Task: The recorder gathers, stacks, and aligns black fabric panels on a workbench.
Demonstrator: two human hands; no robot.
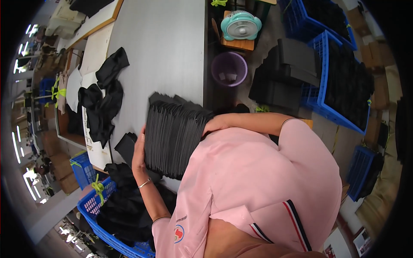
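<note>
A thick stack of black flat pieces (172, 135), many thin layers standing side by side, sits on the grey table against my body. My left hand (139, 150) presses its left side, fingers stretched up along it. On the far right side my right hand (216, 124) is bent round the edge of the stack, its fingertips partly hidden. Between them the two hands clasp the bundle. Beside my left hand lies a small dark flat piece (126, 145), partly covered.
Crumpled black cloth (105, 101) lies along the left of the grey table (165, 47). A blue basket (112, 238) of black cloth stands at lower left. Right of the table are a purple bin (229, 69), a turquoise fan (241, 26), stacked black sheets (279, 77) and blue crates (337, 114).
</note>
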